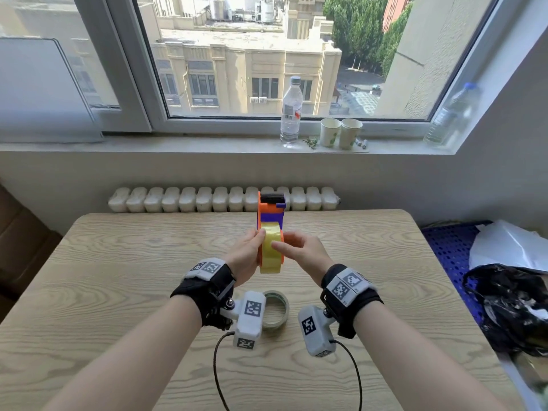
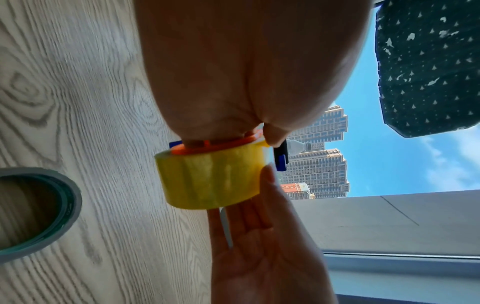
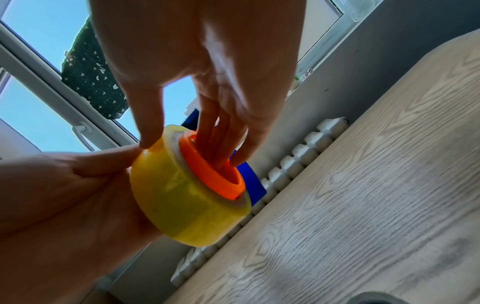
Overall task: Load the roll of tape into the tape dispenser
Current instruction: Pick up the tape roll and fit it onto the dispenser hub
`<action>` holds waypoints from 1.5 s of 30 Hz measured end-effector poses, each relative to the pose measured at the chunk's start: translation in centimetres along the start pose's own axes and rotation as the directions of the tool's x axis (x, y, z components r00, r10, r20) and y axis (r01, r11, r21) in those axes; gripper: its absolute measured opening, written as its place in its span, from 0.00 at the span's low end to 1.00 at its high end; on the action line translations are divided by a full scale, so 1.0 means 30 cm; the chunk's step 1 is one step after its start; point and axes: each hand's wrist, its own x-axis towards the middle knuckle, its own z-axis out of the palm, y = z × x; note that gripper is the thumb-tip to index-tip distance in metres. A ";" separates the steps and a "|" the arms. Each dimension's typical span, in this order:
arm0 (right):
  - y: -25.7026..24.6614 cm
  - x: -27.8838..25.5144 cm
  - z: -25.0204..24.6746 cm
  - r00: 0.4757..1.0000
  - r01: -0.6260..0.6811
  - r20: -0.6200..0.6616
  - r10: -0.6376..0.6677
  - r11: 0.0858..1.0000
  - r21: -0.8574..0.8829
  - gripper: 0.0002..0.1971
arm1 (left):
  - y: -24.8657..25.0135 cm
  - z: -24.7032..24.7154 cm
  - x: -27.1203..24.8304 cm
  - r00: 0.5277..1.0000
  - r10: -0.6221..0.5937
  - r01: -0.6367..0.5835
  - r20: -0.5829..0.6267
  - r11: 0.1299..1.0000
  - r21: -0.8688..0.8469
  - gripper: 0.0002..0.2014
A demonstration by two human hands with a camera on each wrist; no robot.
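Note:
An orange and purple tape dispenser (image 1: 271, 207) is held upright above the wooden table (image 1: 118, 262). A yellow roll of tape (image 1: 270, 252) sits on its orange hub (image 3: 221, 181). My left hand (image 1: 247, 252) grips the dispenser from the left, thumb on the roll's edge. My right hand (image 1: 301, 247) pinches the roll (image 3: 179, 203), thumb on its outer rim and fingers (image 3: 221, 133) inside the hub. In the left wrist view the roll (image 2: 213, 179) shows below my left palm (image 2: 246, 72), with the right hand (image 2: 265, 236) beneath it.
A nearly used-up tape ring (image 1: 277, 310) lies flat on the table near my wrists. A black bag (image 1: 510, 307) and a blue crate (image 1: 444, 250) stand to the right. A radiator (image 1: 178, 200) is behind the table. A water bottle (image 1: 292, 114) and paper cups (image 1: 341, 133) stand on the sill.

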 end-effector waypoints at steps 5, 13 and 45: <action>0.006 -0.001 0.004 0.998 -0.055 -0.001 0.056 0.992 0.114 0.16 | -0.006 -0.017 -0.017 0.998 0.032 -0.033 0.056 0.999 0.004 0.18; 0.010 0.022 0.022 0.993 -0.111 -0.035 0.115 0.987 0.120 0.14 | -0.020 -0.036 -0.030 0.995 0.030 -0.029 0.100 0.999 -0.015 0.15; -0.006 0.011 -0.003 0.982 -0.106 0.166 0.087 0.989 0.107 0.12 | -0.036 -0.009 0.001 1.000 0.016 -0.017 -0.023 0.999 -0.037 0.23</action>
